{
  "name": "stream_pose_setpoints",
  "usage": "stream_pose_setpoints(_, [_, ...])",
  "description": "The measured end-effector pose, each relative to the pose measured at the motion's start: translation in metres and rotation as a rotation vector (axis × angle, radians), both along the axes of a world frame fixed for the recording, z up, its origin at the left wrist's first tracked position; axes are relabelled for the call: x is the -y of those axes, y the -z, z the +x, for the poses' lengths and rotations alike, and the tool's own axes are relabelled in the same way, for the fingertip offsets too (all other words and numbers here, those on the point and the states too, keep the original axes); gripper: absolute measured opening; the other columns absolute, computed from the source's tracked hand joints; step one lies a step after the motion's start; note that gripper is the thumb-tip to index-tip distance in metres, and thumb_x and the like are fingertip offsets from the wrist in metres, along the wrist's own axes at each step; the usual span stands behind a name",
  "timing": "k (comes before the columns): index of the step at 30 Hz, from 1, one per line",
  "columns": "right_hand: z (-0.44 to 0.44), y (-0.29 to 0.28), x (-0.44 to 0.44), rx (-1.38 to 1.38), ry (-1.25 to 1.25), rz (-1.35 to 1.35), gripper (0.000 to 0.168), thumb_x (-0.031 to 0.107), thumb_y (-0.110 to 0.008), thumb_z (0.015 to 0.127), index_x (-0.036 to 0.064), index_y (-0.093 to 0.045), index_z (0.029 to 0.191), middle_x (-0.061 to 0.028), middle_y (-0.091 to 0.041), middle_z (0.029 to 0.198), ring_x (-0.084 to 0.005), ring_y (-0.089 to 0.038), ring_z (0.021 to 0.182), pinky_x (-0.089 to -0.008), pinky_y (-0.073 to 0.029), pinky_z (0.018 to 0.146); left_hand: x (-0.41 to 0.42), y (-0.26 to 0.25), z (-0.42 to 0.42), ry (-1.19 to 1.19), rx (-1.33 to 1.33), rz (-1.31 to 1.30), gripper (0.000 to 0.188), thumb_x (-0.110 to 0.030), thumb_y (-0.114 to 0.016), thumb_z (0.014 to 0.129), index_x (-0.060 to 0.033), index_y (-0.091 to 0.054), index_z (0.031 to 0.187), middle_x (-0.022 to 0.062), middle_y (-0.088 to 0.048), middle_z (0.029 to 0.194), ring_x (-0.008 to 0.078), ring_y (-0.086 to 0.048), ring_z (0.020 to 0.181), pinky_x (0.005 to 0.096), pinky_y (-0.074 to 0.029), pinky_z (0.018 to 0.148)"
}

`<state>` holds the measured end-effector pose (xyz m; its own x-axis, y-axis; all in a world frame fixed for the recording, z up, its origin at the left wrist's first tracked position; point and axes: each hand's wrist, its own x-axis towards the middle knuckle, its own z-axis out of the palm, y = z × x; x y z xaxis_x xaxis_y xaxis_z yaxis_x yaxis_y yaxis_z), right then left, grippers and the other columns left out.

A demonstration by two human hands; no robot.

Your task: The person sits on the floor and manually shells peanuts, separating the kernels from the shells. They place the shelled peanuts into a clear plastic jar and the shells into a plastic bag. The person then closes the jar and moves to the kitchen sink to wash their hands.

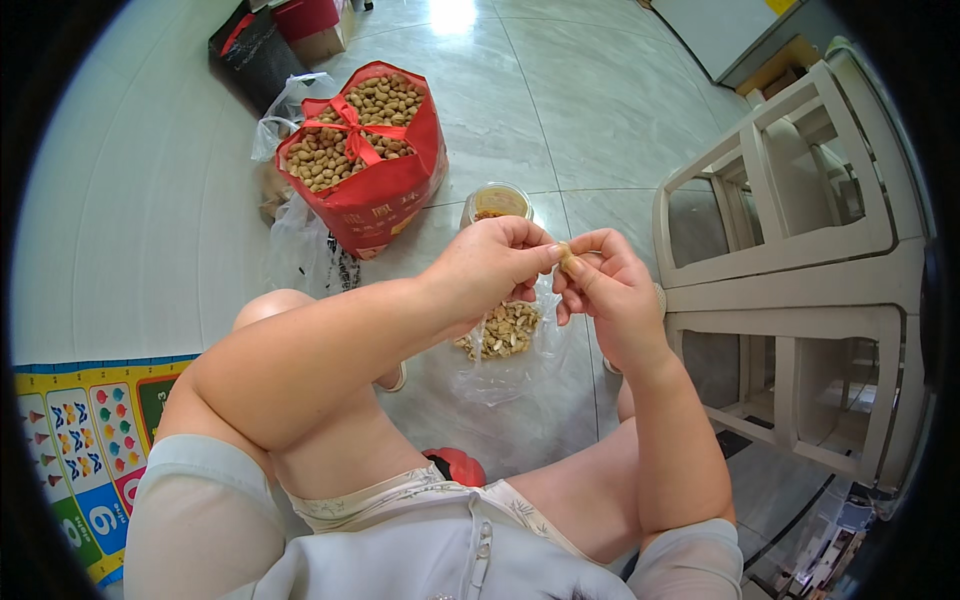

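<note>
Pinched between the fingertips of both hands is a small tan peanut [564, 256], partly covered by the thumbs. My left hand [484, 259] grips its left side and my right hand [611, 289] its right side. Below them on the floor, a clear plastic bag [495, 386] carries a heap of broken peanut shells [504, 334]. Just beyond my left hand stands a clear round plastic jar [501, 196], with reddish pieces partly visible inside. Further off to the left, a red bag [397, 202] is full of unshelled peanuts [319, 161] and has a red ribbon tied across its mouth.
White plastic stools [787, 274] stand close on the right. A white wall [135, 187] rises at the left, with a colourful learning poster [97, 442] low on it. Crumpled plastic bags [296, 244] lie beside the red bag; a black bag [259, 64] stands behind.
</note>
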<state>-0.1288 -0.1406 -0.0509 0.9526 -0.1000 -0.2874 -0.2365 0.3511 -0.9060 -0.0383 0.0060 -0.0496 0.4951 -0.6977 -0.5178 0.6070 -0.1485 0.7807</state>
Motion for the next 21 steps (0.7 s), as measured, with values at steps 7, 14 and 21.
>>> stream_pose_setpoints(7, [0.002,-0.008,0.006,0.013,-0.101,-0.18,0.011,0.009,-0.053,0.091,-0.001,-0.049,0.091,-0.0069,-0.059,0.071,-0.0091,-0.054,0.055,-0.0222,-0.044,0.047,0.001,-0.006,0.002,-0.005,0.161,0.071,0.013,-0.014,-0.062,0.088,-0.0004,-0.06,0.089,0.0024,-0.059,0.075,0.0066,-0.052,0.062,0.0207,-0.044,0.057])
stream_pose_setpoints(14, [0.005,-0.007,0.006,-0.026,-0.02,0.098,0.008,0.007,-0.052,0.091,-0.001,-0.05,0.09,-0.0076,-0.06,0.069,-0.0093,-0.054,0.052,-0.0217,-0.042,0.043,0.003,-0.006,0.001,-0.068,0.206,0.005,0.012,-0.01,-0.062,0.087,0.0013,-0.06,0.09,0.0045,-0.059,0.075,0.0088,-0.053,0.062,0.022,-0.044,0.057])
stream_pose_setpoints(21, [0.006,0.004,0.011,-0.013,0.058,0.374,0.007,0.007,-0.049,0.092,0.001,-0.05,0.092,-0.0069,-0.059,0.071,-0.0084,-0.052,0.053,-0.0214,-0.041,0.045,0.005,0.0,0.005,-0.125,0.006,-0.134,0.011,-0.009,-0.058,0.089,0.0014,-0.059,0.093,0.005,-0.059,0.08,0.0095,-0.053,0.064,0.0221,-0.047,0.059])
